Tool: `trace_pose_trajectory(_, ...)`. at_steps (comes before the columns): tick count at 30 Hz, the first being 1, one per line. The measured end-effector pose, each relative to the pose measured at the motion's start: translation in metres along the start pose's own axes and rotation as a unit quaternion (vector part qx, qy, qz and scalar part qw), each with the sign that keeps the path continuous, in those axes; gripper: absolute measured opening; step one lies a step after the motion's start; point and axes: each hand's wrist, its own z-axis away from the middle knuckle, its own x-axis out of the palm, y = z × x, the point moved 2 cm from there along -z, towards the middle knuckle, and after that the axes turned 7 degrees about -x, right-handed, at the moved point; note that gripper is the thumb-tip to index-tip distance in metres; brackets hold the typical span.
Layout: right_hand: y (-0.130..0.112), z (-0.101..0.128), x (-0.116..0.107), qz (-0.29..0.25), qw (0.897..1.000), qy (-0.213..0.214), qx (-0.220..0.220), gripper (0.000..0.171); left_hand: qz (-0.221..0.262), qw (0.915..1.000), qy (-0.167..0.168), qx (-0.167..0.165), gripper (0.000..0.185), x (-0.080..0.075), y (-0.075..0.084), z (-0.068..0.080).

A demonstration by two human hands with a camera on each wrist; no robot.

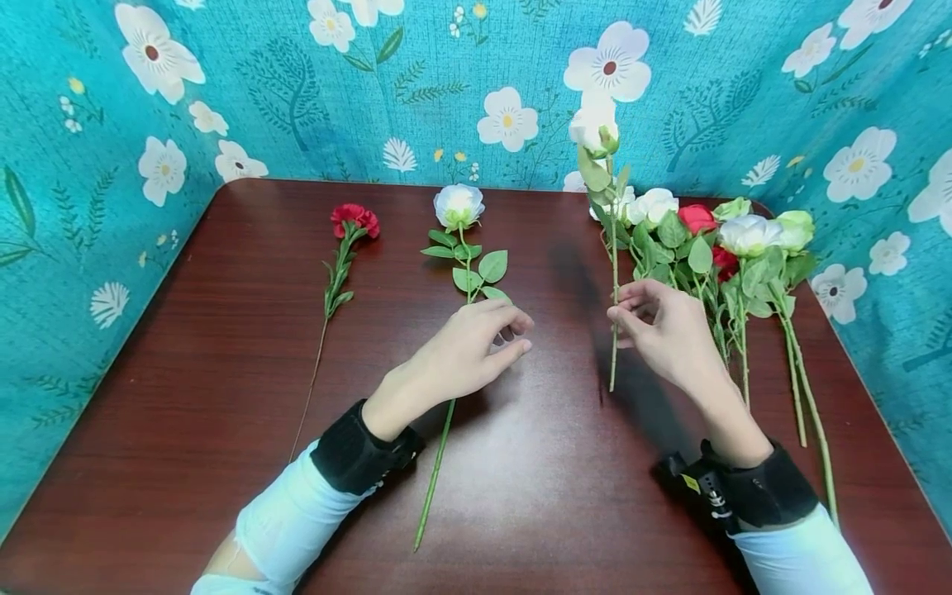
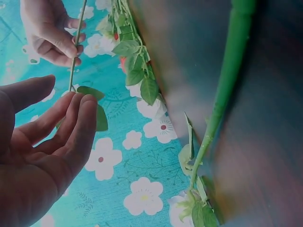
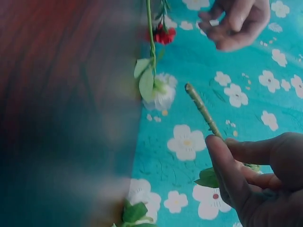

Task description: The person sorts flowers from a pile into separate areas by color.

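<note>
My right hand (image 1: pixel 621 318) pinches the green stem (image 1: pixel 614 264) of a white rose (image 1: pixel 593 128) and holds it upright above the dark wooden table (image 1: pixel 186 372). In the right wrist view the cut end of that stem (image 3: pixel 201 106) sticks out past the thumb (image 3: pixel 227 165). My left hand (image 1: pixel 513 335) hovers with relaxed fingers and holds nothing, just above a second white rose (image 1: pixel 458 205) that lies flat on the table. Its long stem (image 2: pixel 227 71) runs under the wrist. The left wrist view shows the empty palm (image 2: pixel 42 142) facing the right hand (image 2: pixel 49 33).
A red carnation (image 1: pixel 354 219) lies on the table's left half. A bunch of white, red and pale green flowers (image 1: pixel 714 240) lies at the right edge. Teal floral cloth (image 1: pixel 476 83) walls the table on three sides.
</note>
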Motion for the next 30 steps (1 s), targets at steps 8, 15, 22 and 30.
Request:
trace_pose_trajectory(8, -0.009, 0.005, 0.021, -0.056, 0.998, -0.015, -0.018, 0.013, 0.035, 0.9989, 0.030, -0.005, 0.020, 0.001, 0.003, -0.006)
trace_pose_trajectory(15, -0.020, 0.012, 0.039, -0.103, 0.994, -0.028, -0.029, 0.014, 0.068, 0.9958, 0.059, -0.014, 0.026, 0.002, 0.005, -0.008)
trace_pose_trajectory(22, -0.025, 0.017, 0.048, -0.127, 0.990, -0.045, -0.032, 0.016, 0.093, 0.9924, 0.080, -0.007, 0.033, 0.005, 0.006, -0.010)
trace_pose_trajectory(30, -0.030, 0.022, 0.055, -0.157, 0.985, -0.055, -0.050, 0.016, 0.147, 0.9839, 0.099, -0.023, 0.031, 0.005, 0.010, -0.010)
